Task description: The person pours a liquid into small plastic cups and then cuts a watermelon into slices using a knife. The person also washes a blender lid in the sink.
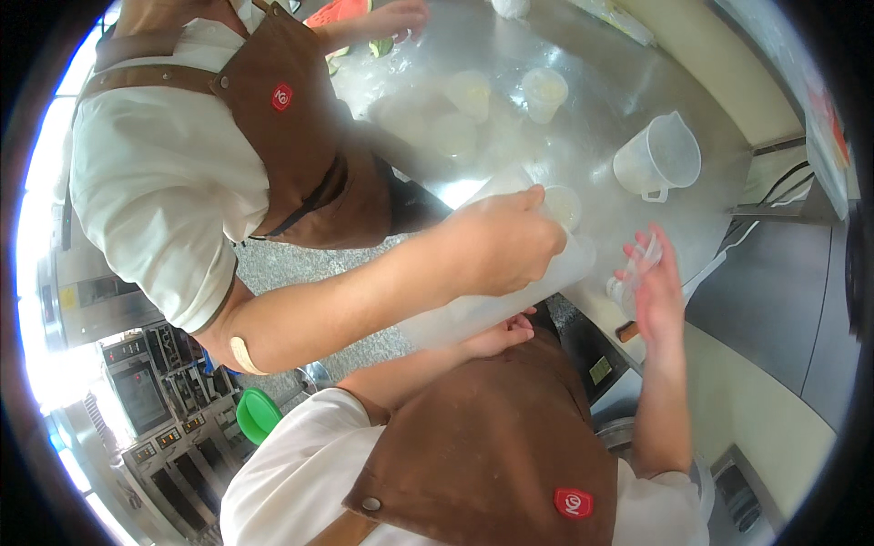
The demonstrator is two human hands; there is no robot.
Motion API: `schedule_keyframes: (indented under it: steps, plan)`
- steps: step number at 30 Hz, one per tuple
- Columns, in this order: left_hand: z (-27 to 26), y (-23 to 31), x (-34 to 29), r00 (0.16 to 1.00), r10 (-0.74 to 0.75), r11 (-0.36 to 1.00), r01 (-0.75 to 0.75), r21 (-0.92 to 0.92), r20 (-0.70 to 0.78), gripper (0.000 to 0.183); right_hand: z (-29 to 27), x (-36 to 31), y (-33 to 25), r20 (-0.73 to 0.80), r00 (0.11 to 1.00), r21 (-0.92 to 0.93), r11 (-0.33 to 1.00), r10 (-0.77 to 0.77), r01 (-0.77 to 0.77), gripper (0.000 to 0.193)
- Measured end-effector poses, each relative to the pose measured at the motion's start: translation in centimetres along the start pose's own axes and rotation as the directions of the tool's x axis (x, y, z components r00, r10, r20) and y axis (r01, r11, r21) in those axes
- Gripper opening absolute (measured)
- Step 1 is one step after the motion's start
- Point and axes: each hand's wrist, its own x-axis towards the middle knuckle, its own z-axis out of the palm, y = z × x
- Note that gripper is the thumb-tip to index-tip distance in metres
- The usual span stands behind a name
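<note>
My right hand [659,289] is raised at the right, fingers bent around a crumpled piece of clear plastic film [625,289]. My left hand [496,338] lies low in front of my apron, its fingers curled at the lower edge of a large translucent plastic sheet or bag [510,305]. What that hand holds, if anything, is hidden. From the left a co-worker's bare arm [364,282] crosses over mine, its closed hand [514,238] on the upper part of the sheet. Just beyond that fist a clear cup [563,207] stands on the steel table.
A clear measuring jug [657,156] stands on the steel table [610,73] at the right. More cups [544,93] hold pale contents. Cut watermelon [339,13] lies far left near another hand [401,16]. A brown handle [626,332] shows by the table's near edge. A green bowl [258,415] is lower left.
</note>
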Motion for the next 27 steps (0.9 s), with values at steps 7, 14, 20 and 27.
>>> schedule_keyframes:
  steps: [7, 14, 20, 27]
  plan:
    - [-0.7, -1.7, 1.4, 0.993, 0.047, 0.998, -0.051, -0.027, -0.112, 0.049, 4.7, 4.4, -7.4, 0.14, 0.952, -0.091, 0.953, -0.274, 0.288, 0.077]
    - [-2.2, 3.1, 4.1, 0.912, 0.111, 0.986, -0.152, -0.074, -0.395, 0.042, 4.1, 7.4, 3.4, 0.098, 0.927, -0.767, 0.565, -0.362, 0.302, 0.075]
    - [-4.1, 8.2, 9.0, 0.796, 0.209, 0.929, -0.343, -0.138, -0.568, 0.039, 8.8, 9.3, 6.3, 0.351, 0.851, -0.868, 0.206, -0.391, 0.453, 0.078]
    - [-5.6, 12.0, 10.8, 0.788, 0.255, 0.913, -0.387, -0.129, -0.56, 0.035, 10.0, 9.8, 9.0, 0.371, 0.806, -0.881, 0.1, -0.46, 0.463, 0.074]
